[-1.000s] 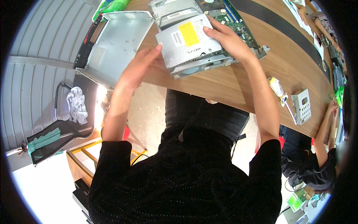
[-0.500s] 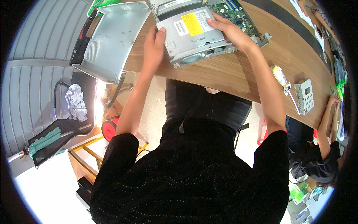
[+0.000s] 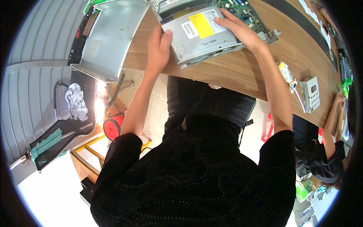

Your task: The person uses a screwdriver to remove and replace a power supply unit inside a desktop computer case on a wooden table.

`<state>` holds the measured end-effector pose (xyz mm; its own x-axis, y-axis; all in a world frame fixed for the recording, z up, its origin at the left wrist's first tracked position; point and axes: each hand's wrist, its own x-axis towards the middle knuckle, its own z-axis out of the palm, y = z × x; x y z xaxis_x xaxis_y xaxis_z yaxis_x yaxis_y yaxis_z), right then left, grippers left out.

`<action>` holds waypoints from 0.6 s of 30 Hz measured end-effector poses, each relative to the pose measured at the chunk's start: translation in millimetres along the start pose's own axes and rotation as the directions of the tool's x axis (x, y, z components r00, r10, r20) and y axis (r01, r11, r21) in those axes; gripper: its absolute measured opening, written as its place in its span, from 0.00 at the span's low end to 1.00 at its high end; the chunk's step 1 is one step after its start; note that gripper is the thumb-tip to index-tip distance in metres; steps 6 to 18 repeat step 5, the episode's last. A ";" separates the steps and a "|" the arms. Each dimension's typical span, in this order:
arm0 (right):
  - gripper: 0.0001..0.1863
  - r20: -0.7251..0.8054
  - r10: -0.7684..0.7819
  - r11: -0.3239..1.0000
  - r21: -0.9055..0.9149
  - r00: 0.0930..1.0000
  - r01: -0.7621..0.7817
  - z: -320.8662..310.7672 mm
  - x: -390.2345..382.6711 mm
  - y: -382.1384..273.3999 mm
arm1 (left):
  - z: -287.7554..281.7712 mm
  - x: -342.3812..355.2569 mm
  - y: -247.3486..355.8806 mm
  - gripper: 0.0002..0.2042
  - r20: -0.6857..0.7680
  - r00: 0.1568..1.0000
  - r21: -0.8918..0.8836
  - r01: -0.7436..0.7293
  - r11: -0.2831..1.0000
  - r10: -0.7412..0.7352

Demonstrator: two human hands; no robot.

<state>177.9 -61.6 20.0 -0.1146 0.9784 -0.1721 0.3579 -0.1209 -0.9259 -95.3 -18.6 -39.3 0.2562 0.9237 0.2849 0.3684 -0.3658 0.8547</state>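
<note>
A flat silver metal computer unit (image 3: pixel 185 47) with a yellow and white label is held between my two hands, tilted over the near edge of an opened computer case (image 3: pixel 168 6). My left hand (image 3: pixel 159 49) grips its left edge, thumb at the top corner. My right hand (image 3: pixel 242 33) clasps its right side with the thumb on the label; some fingers are hidden. Beyond it the green circuit board (image 3: pixel 247 17) shows inside the case. Left of the hands stands a grey metal computer cover (image 3: pixel 113 38) with a black front panel (image 3: pixel 80 41).
On the wooden table (image 3: pixel 211 68) to the right lie a screwdriver (image 3: pixel 302 99) by a yellow-white wrapped bundle (image 3: pixel 284 72) and a perforated metal bracket (image 3: pixel 312 94). A co-worker (image 3: pixel 321 162) sits at far right. A red wheel (image 3: pixel 112 128) stands below left.
The silver unit has shifted slightly right and tilted in my hands. More of the case's inside shows past its far left edge. Both hands keep their hold.
</note>
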 end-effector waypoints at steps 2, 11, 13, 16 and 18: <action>0.47 -0.106 -0.063 0.997 -0.050 0.992 0.058 6.4 3.1 13.5 | 4.4 -0.6 3.6 0.21 0.018 1.000 -0.032 -0.023 0.999 0.024; 0.50 0.012 -0.037 0.998 -0.049 0.999 0.037 -5.2 12.6 26.6 | 11.6 0.4 1.9 0.24 -0.073 0.996 -0.005 -0.055 0.998 0.054; 0.50 0.012 -0.037 0.998 -0.049 0.999 0.037 -5.2 12.6 26.6 | 11.6 0.4 1.9 0.24 -0.073 0.996 -0.005 -0.055 0.998 0.054; 0.50 0.012 -0.037 0.998 -0.049 0.999 0.037 -5.2 12.6 26.6 | 11.6 0.4 1.9 0.24 -0.073 0.996 -0.005 -0.055 0.998 0.054; 0.50 0.012 -0.037 0.998 -0.049 0.999 0.037 -5.2 12.6 26.6 | 11.6 0.4 1.9 0.24 -0.073 0.996 -0.005 -0.055 0.998 0.054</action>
